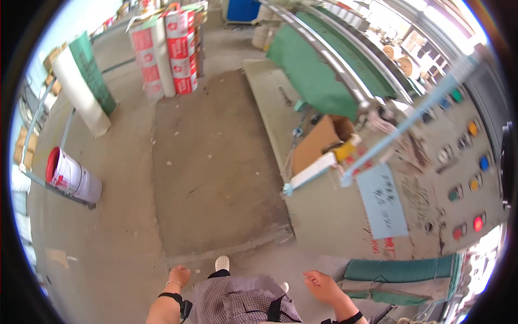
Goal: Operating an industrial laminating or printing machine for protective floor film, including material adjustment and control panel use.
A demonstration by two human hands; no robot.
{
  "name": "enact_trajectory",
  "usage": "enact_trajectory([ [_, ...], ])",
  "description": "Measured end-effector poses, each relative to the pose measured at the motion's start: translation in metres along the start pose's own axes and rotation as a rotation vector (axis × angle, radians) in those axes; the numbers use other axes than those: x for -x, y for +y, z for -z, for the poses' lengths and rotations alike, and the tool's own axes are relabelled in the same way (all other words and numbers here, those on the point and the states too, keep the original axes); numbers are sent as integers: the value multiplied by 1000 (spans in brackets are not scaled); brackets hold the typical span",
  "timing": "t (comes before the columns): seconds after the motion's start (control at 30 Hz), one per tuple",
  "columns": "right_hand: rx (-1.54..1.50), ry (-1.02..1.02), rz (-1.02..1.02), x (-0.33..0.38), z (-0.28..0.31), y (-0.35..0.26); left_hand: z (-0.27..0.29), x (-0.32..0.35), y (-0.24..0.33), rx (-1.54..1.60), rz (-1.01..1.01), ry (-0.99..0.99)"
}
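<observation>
My left hand [179, 275] hangs low over the floor beside my checked clothing, its fingers curled in and nothing seen in them. A bracelet and a dark strap circle that wrist and forearm. On the other side of my body, my right hand [322, 287] is loosely curled, and I see nothing held in it. Neither hand touches anything. Nearest to the right hand is a bundle of green and grey sheet material [402, 278], low beside a grey machine panel [329, 221] with coloured buttons and a blue paper sheet [383, 202].
An open cardboard box [318, 143] rests on the machine, whose metal rollers [334, 59] run above green sheeting [307, 70]. To the left stand a white bucket with a red rim [75, 175], a white-and-green roll [81, 92] and red-and-white wrapped rolls [181, 54]. Bare floor [210, 151] stretches ahead.
</observation>
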State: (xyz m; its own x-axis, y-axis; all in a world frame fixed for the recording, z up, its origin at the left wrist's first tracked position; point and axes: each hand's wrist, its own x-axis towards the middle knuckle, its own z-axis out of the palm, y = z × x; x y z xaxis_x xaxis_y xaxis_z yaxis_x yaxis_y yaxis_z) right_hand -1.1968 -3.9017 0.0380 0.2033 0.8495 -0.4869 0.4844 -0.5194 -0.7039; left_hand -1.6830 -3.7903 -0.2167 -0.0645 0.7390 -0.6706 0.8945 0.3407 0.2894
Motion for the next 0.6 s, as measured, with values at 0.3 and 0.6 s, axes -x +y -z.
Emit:
enact_trajectory([
  [0.3,317,-326,25,-160,-47,-78,-139,31,-195,418,217,-55],
  [0.6,-125,-208,-54,-384,-55,-97,-52,-54,-170,-160,-265,203],
])
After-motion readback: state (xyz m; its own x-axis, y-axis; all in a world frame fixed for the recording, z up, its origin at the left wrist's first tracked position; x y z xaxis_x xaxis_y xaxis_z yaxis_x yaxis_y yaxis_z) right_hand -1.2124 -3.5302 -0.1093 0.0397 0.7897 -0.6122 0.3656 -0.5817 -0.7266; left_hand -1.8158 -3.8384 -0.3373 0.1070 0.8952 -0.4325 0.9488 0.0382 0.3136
